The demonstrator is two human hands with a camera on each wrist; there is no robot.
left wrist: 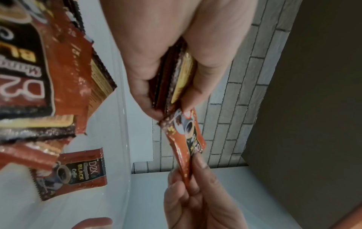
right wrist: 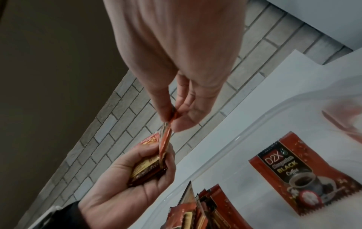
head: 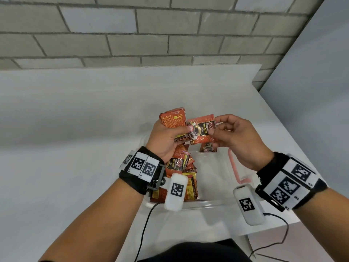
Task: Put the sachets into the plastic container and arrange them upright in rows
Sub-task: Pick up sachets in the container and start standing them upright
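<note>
— Two hands are up over the plastic container (head: 207, 202), which sits on the white table (head: 75, 129) right at the near edge. What's closest to you?

— Nearest, inside the container's left part, a crowd of sachets (head: 181, 167) stands packed together, some leaning. Under the left wrist they hide much of the clear wall.

— And the rest of the container?

— One loose sachet (right wrist: 297, 172) lies flat on the bare floor of it, well apart from the packed ones, face up, reading "D2X BLACK Coffee". A pink latch (head: 239, 176) shows on the right rim.

— Now the hands.

— The left hand (head: 166, 137) has fingers and thumb curled round a stack of sachets (head: 172, 121), held on edge above the container. The right hand (head: 239, 140) pinches the single sachet (head: 202, 130) at its right end between thumb and forefinger; the other fingers curl loosely. That sachet's left end meets the stack at the left thumb.

— Is it tucked in among the others?

— Can't tell how deep; the wrist views show its end touching the front of the stack.

— Beyond that?

— Bare tabletop, then a grey brick wall (head: 151, 35).
</note>
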